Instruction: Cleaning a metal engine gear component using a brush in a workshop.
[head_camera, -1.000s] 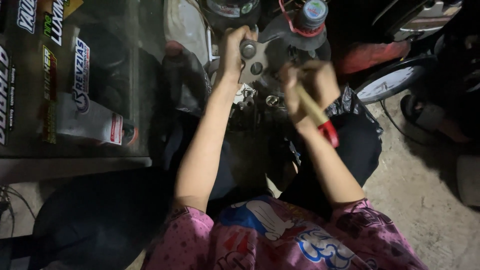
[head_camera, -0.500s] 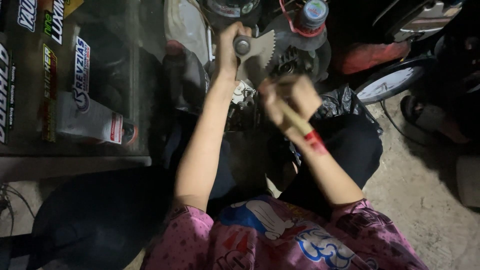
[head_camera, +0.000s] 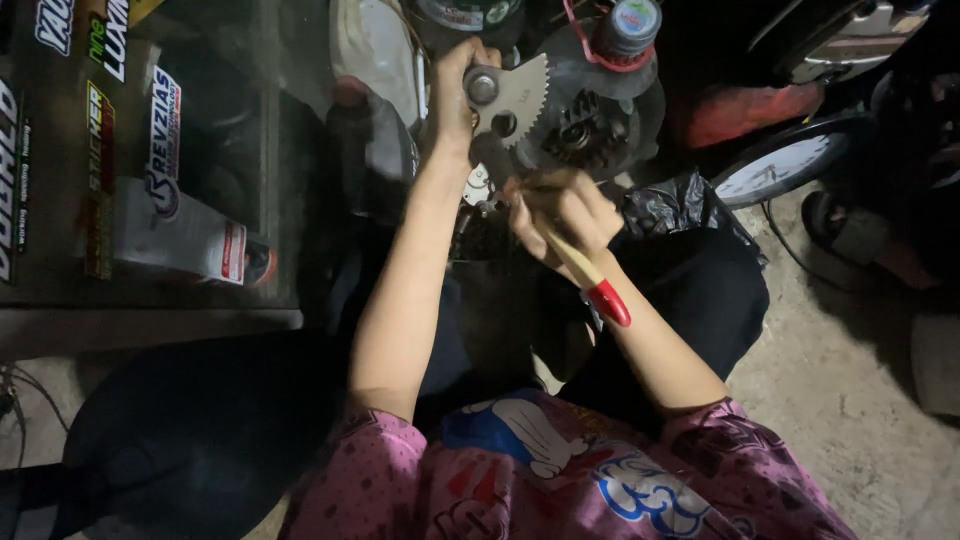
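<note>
A single head-worn camera looks steeply down from above the person's chest, close over both outstretched forearms. The left hand (head_camera: 455, 95) and right hand (head_camera: 560, 215) sit high in the centre, with the concrete floor (head_camera: 850, 400) showing to the right of the hands.

A pale metal sector gear (head_camera: 515, 100), toothed along its curved edge and bored with a hub and a smaller hole, is held upright. A wooden-handled brush (head_camera: 588, 275) (red-tipped end) slants below it, bristles toward the gear.
</note>
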